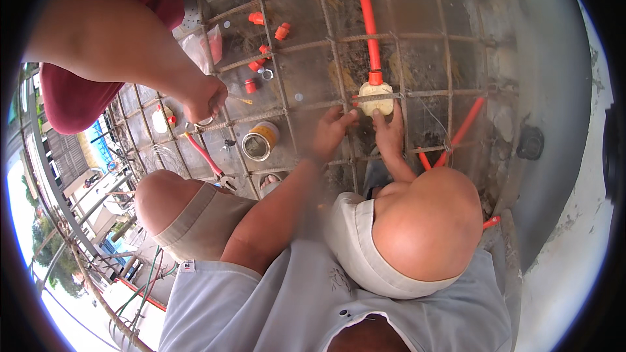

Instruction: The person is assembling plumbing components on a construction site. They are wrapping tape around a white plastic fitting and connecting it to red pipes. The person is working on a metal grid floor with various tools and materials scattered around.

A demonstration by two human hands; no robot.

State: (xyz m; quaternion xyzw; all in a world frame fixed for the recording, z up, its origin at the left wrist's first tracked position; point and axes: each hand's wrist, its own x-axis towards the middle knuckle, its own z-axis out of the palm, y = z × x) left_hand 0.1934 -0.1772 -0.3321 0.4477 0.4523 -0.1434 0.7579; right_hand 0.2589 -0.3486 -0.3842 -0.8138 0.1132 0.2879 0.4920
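Note:
A cream electrical junction box [377, 105] sits under the steel bar grid, with an orange conduit pipe [366, 23] running into its far side through an orange connector [375, 77]. My right hand [389, 133] grips the box's near edge, thumb and a finger on it. Just left of the box, my left hand [334, 132] has bent, spread fingers with nothing visible in them; whether a fingertip touches the box I cannot tell. A bar crosses over the box. Left of my left hand stands an open tin can [259, 141] with a yellow label.
A co-worker's hand [207, 99] reaches in from the left, near a thin brush-like stick [240, 99]. Red-handled pliers [207, 158] and several orange fittings [282, 31] lie among the rebar [297, 47]. Another cream box [162, 119] is farther left. A grey wall curves along the right.

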